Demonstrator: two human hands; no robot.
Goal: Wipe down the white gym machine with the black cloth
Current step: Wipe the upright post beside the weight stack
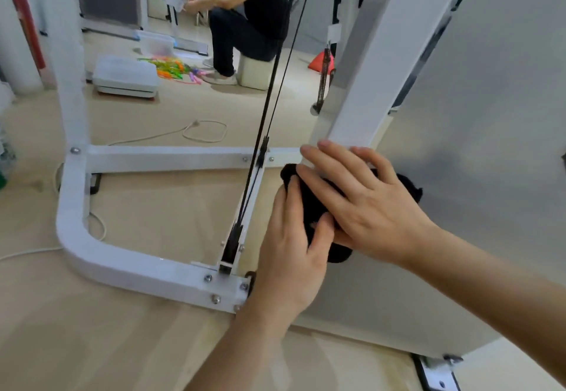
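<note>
Just left of the black cloth (314,205), cables (265,121) rise.

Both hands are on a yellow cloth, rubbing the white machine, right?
Not quite: the cloth is black, not yellow. The head view shows the left hand and the right hand both on it, against the white machine.

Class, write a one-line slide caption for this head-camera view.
The left hand grips the black cloth while the right hand presses it flat at the white gym machine's base.
</note>
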